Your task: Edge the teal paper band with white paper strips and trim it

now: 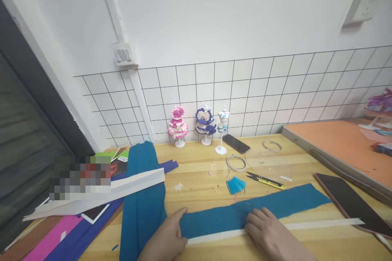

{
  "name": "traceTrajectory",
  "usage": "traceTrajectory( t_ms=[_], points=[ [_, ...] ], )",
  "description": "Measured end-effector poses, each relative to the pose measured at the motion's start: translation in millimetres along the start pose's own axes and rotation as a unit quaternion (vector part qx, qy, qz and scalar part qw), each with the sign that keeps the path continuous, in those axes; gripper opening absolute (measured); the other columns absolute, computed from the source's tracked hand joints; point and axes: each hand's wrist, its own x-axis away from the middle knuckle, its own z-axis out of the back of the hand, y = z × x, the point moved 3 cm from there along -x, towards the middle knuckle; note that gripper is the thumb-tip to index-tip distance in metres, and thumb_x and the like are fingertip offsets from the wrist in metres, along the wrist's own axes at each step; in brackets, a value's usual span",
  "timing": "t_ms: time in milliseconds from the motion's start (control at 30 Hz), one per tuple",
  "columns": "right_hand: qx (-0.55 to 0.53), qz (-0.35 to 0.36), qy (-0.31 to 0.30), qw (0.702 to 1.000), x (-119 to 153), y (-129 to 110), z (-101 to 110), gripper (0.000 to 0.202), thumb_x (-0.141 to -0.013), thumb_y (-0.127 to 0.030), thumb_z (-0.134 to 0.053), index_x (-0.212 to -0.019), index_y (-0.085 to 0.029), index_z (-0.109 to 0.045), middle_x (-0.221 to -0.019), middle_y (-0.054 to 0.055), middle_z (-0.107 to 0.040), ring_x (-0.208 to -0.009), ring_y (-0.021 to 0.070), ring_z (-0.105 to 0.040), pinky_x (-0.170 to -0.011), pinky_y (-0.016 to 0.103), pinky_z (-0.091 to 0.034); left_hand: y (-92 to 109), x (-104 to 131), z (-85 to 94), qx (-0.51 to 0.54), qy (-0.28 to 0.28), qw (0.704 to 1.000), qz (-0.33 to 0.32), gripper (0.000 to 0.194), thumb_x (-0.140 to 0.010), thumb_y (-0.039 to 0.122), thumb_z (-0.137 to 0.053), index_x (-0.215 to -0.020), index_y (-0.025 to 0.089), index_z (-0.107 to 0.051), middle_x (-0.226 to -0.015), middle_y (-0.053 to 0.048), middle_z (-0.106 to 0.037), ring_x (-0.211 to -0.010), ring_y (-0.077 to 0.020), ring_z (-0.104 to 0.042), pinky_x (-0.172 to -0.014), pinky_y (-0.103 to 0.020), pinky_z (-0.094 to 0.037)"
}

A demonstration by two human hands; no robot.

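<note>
A long teal strip (220, 218) of thin, soft-looking paper or cloth lies flat across the front of the wooden table. Along its lower edge runs a narrow white strip (321, 224), which extends past it to the right. At the teal strip's left end is my left hand (167, 234), its index finger and thumb closed on the corner and the white strip's end. My right hand (266, 228) rests on the middle of both strips with curled fingers pressed down; the fingertips are partly hidden. A wider folded teal piece (142, 200) lies left of my left hand.
Coloured sheets (65, 232) and a white strip (137, 181) pile up at left. Behind the strip are yellow thread snips (266, 180), a pleated blue fan (235, 185), wire coils (236, 163), a phone (235, 143) and decorated mini mannequins (178, 126). A larger dark device (352, 200) lies right.
</note>
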Motion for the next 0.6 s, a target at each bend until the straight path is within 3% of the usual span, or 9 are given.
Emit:
traceTrajectory(
  t_ms=[100,200,400,533,600],
  points=[
    [-0.082,-0.034,-0.031,0.996,4,2,10,0.024,-0.089,-0.020,-0.037,-0.071,-0.021,-0.053,-0.073,0.002,-0.058,-0.069,0.0167,-0.051,-0.061,0.029,-0.029,-1,0,0.4,0.005,0.008,1.000,-0.006,0.071,-0.063,0.006,-0.045,-0.132,0.016,-0.032,-0.063,0.007,-0.045,-0.034,-0.0048,-0.038,-0.029,-0.015,-0.033],
    [-0.157,-0.113,-0.060,0.979,4,9,12,0.027,-0.089,-0.025,-0.036,-0.071,-0.022,-0.054,-0.075,0.002,-0.058,-0.070,0.0164,-0.053,-0.064,0.029,-0.032,-4,-1,-0.3,0.015,0.008,1.000,-0.011,0.071,-0.062,0.007,-0.047,-0.131,0.017,-0.033,-0.063,0.007,-0.047,-0.034,-0.0042,-0.040,-0.028,-0.014,-0.032],
    [-0.218,-0.234,-0.099,0.942,1,23,9,0.008,-0.074,-0.023,-0.051,-0.067,-0.022,-0.055,-0.072,0.001,-0.061,-0.069,0.0181,-0.054,-0.061,0.027,-0.035,-1,-1,-0.1,0.002,0.008,1.000,-0.018,0.071,-0.061,0.005,-0.045,-0.131,0.015,-0.034,-0.057,0.009,-0.045,-0.033,-0.0060,-0.039,-0.029,-0.016,-0.035],
    [-0.290,-0.252,-0.134,0.914,2,26,13,0.018,-0.078,-0.034,-0.047,-0.066,-0.022,-0.055,-0.072,0.000,-0.063,-0.066,0.0166,-0.055,-0.055,0.023,-0.034,4,2,1.3,0.008,0.004,1.000,-0.011,0.071,-0.061,0.004,-0.043,-0.131,0.013,-0.033,-0.055,0.009,-0.043,-0.033,-0.0066,-0.039,-0.029,-0.017,-0.034],
    [-0.277,-0.250,-0.139,0.917,2,27,13,0.017,-0.075,-0.028,-0.047,-0.062,-0.021,-0.054,-0.070,0.001,-0.063,-0.065,0.0161,-0.055,-0.055,0.023,-0.034,5,2,1.4,0.012,-0.002,1.000,-0.014,0.072,-0.061,0.004,-0.043,-0.132,0.013,-0.032,-0.054,0.009,-0.044,-0.032,-0.0062,-0.039,-0.029,-0.016,-0.034]
  ],
)
